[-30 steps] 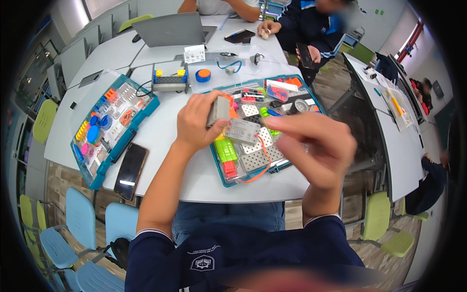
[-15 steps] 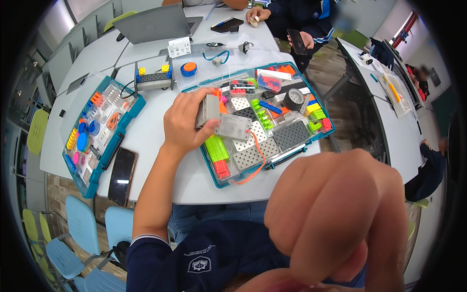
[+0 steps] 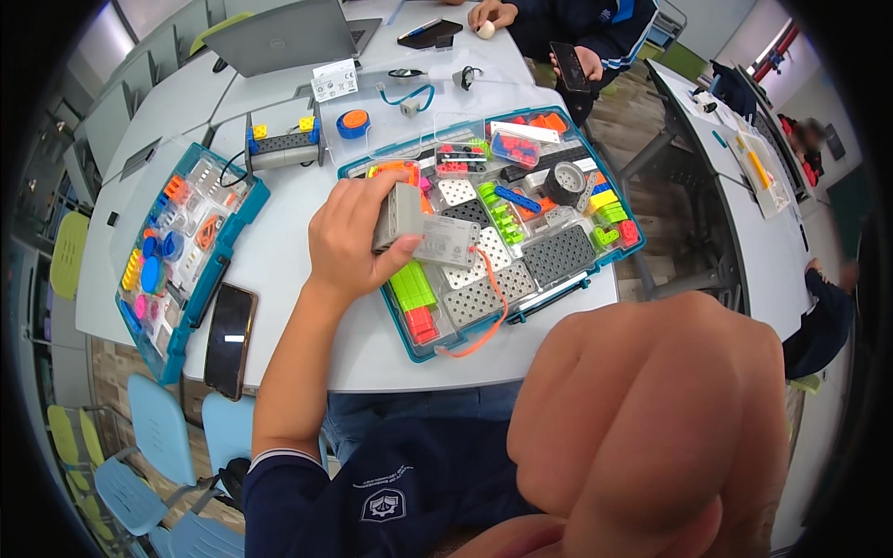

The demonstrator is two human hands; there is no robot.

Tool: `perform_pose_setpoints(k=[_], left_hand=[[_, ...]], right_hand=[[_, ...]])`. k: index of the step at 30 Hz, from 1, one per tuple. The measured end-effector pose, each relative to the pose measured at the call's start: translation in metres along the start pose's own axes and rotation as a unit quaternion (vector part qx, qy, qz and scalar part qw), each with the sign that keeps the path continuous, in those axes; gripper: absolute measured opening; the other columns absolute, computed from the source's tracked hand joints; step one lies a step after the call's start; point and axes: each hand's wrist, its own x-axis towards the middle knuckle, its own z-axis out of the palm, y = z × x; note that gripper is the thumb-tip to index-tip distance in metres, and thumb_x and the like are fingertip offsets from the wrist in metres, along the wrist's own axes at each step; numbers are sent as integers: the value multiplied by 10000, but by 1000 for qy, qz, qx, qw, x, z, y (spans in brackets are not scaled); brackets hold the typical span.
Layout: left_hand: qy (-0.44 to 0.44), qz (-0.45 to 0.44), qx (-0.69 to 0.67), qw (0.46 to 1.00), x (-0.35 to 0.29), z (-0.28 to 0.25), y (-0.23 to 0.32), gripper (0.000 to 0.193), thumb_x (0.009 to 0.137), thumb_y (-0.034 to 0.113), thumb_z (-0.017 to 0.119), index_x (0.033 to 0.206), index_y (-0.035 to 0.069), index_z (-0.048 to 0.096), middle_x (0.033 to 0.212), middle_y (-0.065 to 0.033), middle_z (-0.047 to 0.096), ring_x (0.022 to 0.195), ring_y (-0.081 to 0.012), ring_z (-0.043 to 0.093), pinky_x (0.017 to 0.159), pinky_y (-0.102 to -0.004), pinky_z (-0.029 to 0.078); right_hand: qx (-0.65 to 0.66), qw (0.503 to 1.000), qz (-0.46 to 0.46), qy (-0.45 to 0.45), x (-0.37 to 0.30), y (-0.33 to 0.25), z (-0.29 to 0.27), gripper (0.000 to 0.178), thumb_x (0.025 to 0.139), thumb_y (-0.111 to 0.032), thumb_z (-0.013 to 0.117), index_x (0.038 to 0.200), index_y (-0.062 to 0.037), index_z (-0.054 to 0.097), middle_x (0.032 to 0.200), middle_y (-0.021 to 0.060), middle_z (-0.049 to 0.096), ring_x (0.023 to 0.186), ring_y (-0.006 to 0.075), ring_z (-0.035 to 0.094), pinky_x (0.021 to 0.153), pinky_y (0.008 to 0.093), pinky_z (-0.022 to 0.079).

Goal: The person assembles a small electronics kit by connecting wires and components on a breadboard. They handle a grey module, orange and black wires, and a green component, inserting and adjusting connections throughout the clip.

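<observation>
My left hand (image 3: pixel 351 237) is wrapped round a grey plastic block (image 3: pixel 400 217), holding it over the left part of an open teal-edged case of building parts (image 3: pixel 509 312). A paler grey piece with a printed label (image 3: pixel 448 240) extends from the block's right side, near my thumb; whether the two are joined I cannot tell. An orange strip (image 3: pixel 494 296) runs from beside that piece down to the case's front edge. Large and close, my right hand (image 3: pixel 642 409) is raised at the lower right with its fingers curled in. Anything inside its grip is hidden.
A second case of small parts (image 3: pixel 191 265) and a phone (image 3: pixel 231 337) lie to the left. Behind are a grey assembly with blue and yellow pieces (image 3: pixel 284 146), an orange-blue round piece (image 3: pixel 353 123) and a laptop (image 3: pixel 279 42). Across the table, another person holds a phone (image 3: pixel 568 67).
The view has shifted slightly. My right hand sits a little lower, still curled. My left hand keeps its hold on the grey block. Across the table, the other person's hand with a small pale object has shifted.
</observation>
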Motion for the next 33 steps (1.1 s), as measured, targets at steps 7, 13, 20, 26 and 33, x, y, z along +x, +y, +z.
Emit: perform_pose_setpoints(k=[7, 13, 20, 26, 33], left_hand=[[10, 7, 1, 1000, 0, 1, 0, 559, 840, 477, 657, 1177, 36, 593, 924, -105, 646, 755, -268, 584, 637, -352, 491], [12, 5, -2, 1000, 0, 2, 1, 555, 847, 483, 651, 1177, 40, 596, 952, -101, 656, 761, -263, 584, 638, -344, 490], [6, -2, 4, 1000, 0, 1, 3, 554, 846, 486, 650, 1179, 45, 600, 962, -99, 657, 770, -261, 589, 645, -345, 493], [1, -5, 2, 1000, 0, 1, 3, 554, 843, 483, 654, 1178, 45, 604, 953, -103, 653, 777, -264, 591, 650, -346, 494], [-2, -2, -1, 1000, 0, 1, 3, 560, 843, 484, 654, 1187, 44, 603, 946, -106, 650, 775, -264, 588, 647, -349, 492]], right_hand=[[2, 1000, 9, -14, -1, -3, 1, 355, 961, -124, 573, 651, 29, 497, 575, 108, 568, 356, 144, 404, 311, 284, 278], [2, 1000, 13, -20, -3, -6, 3, 351, 958, -120, 572, 649, 29, 498, 573, 107, 566, 356, 143, 402, 311, 283, 277], [1, 999, 19, -29, -5, -9, 4, 348, 954, -115, 570, 646, 30, 499, 571, 106, 564, 356, 142, 399, 312, 282, 275], [1, 999, 22, -33, -7, -11, 3, 344, 950, -111, 568, 644, 31, 500, 569, 104, 562, 356, 141, 397, 312, 281, 273], [1, 999, 28, -37, -6, -12, 1, 341, 946, -106, 566, 641, 31, 501, 567, 103, 560, 355, 139, 394, 312, 279, 271]])
